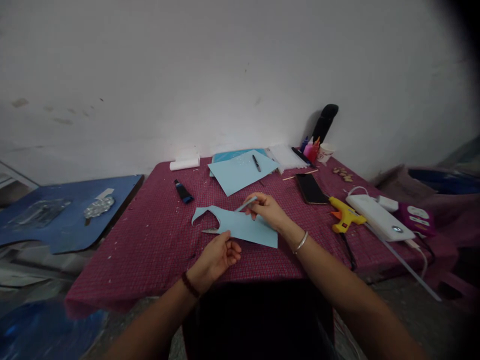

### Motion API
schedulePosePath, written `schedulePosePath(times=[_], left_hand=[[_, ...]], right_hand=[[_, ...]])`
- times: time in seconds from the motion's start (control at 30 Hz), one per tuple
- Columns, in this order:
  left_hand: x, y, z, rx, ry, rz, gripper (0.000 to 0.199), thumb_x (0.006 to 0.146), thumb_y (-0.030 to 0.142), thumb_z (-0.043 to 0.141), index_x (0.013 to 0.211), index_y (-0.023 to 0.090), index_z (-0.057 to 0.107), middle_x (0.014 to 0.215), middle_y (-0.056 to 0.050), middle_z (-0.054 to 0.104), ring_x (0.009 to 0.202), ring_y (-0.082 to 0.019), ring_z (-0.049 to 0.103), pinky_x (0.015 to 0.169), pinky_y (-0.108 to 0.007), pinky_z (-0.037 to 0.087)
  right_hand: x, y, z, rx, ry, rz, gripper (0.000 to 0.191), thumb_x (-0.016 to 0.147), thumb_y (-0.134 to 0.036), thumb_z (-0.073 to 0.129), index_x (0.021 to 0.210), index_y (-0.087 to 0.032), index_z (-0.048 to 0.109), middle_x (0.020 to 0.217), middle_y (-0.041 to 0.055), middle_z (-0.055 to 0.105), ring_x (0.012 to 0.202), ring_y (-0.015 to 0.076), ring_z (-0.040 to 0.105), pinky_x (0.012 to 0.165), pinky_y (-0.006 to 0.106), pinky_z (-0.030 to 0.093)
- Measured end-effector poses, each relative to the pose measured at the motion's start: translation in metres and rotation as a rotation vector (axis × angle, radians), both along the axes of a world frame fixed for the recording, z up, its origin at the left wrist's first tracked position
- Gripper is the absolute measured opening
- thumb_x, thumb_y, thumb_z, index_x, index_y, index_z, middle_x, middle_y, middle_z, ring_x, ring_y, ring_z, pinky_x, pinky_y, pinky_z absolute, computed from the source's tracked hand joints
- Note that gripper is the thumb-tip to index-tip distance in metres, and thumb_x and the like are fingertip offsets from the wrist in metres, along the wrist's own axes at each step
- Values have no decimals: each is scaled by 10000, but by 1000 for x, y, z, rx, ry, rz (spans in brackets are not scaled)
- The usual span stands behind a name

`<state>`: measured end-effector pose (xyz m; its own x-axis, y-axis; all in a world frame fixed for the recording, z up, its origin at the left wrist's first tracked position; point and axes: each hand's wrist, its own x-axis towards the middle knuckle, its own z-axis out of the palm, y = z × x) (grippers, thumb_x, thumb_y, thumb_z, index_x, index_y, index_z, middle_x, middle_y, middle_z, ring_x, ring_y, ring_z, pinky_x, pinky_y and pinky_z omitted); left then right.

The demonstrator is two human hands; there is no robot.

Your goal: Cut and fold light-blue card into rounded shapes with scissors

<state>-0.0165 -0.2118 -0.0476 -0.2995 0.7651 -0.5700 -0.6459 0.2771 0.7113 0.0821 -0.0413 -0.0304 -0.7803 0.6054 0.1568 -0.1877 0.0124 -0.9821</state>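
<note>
A light blue sheet of paper (247, 228) with a curved cut-out at its left end lies at the front of the table. My left hand (217, 256) pinches its lower edge between thumb and curled fingers. Silver scissor blades (210, 231) stick out to the left beside that thumb; their handles are hidden. Over the sheet's upper edge, my right hand (267, 211) is closed on a small light blue paper piece (245, 204), seen nearly edge-on. Its full shape does not show.
Behind lie more light blue paper (240, 172) and a black pen (256, 163). A dark blue tube (183, 191) is at left. At right are a phone (311, 189), a yellow glue gun (345, 215), a white power strip (378, 217) and small bottles (313, 149).
</note>
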Motion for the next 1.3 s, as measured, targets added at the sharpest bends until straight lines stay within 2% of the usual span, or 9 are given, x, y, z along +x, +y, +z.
schedulePosePath(times=[0.07, 0.17, 0.3, 0.37, 0.43, 0.53, 0.77, 1.03, 1.3], left_hand=[[-5, 5, 0, 39, 159, 5, 234, 850, 286, 559, 682, 130, 604, 591, -44, 631, 431, -110, 544, 422, -215, 409], [-15, 15, 2, 157, 404, 41, 125, 708, 230, 698, 729, 115, 656, 681, -51, 669, 551, -131, 579, 528, -242, 457], [-34, 35, 6, 283, 470, 95, 244, 616, 139, 711, 856, 133, 667, 779, -34, 691, 640, -148, 605, 611, -252, 469], [-42, 46, 7, 314, 432, 112, 327, 597, 109, 693, 915, 162, 641, 754, -3, 676, 604, -139, 595, 581, -246, 460], [-48, 55, 6, 323, 372, 85, 357, 586, 95, 681, 931, 167, 629, 699, 15, 658, 552, -128, 574, 550, -239, 448], [-52, 65, 1, 334, 255, 47, 283, 625, 128, 679, 904, 151, 638, 702, -10, 674, 565, -137, 590, 576, -251, 465], [-55, 68, -7, 330, 141, 99, 145, 787, 241, 573, 905, 167, 616, 811, -36, 702, 695, -147, 644, 652, -267, 511], [-51, 51, -1, 363, 197, 62, 193, 753, 324, 626, 805, 139, 608, 654, -12, 633, 524, -115, 559, 472, -221, 427], [-43, 49, -5, 403, 274, 18, 259, 702, 354, 731, 719, 153, 570, 581, 41, 541, 468, -70, 470, 414, -186, 364]], right_hand=[[1, 1, -1, -135, 26, 37, 164, 709, -351, 665, 783, -205, 654, 710, 11, 677, 583, 132, 600, 572, 265, 484], [2, 5, -3, -267, 91, 67, 258, 756, -443, 607, 814, -199, 670, 756, 46, 695, 660, 167, 639, 622, 304, 526], [0, 9, -7, -306, 137, 43, 256, 679, -332, 722, 902, -218, 670, 918, 38, 706, 753, 161, 651, 678, 299, 538], [-2, 10, -8, -272, 138, -1, 274, 662, -314, 750, 900, -214, 658, 894, 31, 705, 744, 150, 647, 689, 292, 528], [-4, 11, -6, -171, 132, -65, 220, 679, -347, 742, 796, -194, 635, 743, 6, 676, 654, 129, 607, 640, 268, 499], [-5, 13, 1, -7, 99, -97, 270, 706, -409, 713, 683, -177, 577, 618, -30, 581, 583, 106, 531, 580, 240, 443], [-18, 19, 18, 161, -232, 144, 228, 755, -358, 635, 679, -161, 546, 575, -49, 472, 486, 80, 418, 469, 214, 322], [-35, 20, 3, 301, -229, 81, 275, 772, -413, 555, 692, -151, 531, 571, -65, 383, 514, 77, 322, 484, 217, 243], [-26, 17, -11, 281, -204, 98, 277, 765, -409, 568, 658, -161, 510, 577, -57, 417, 516, 80, 346, 486, 217, 252]])
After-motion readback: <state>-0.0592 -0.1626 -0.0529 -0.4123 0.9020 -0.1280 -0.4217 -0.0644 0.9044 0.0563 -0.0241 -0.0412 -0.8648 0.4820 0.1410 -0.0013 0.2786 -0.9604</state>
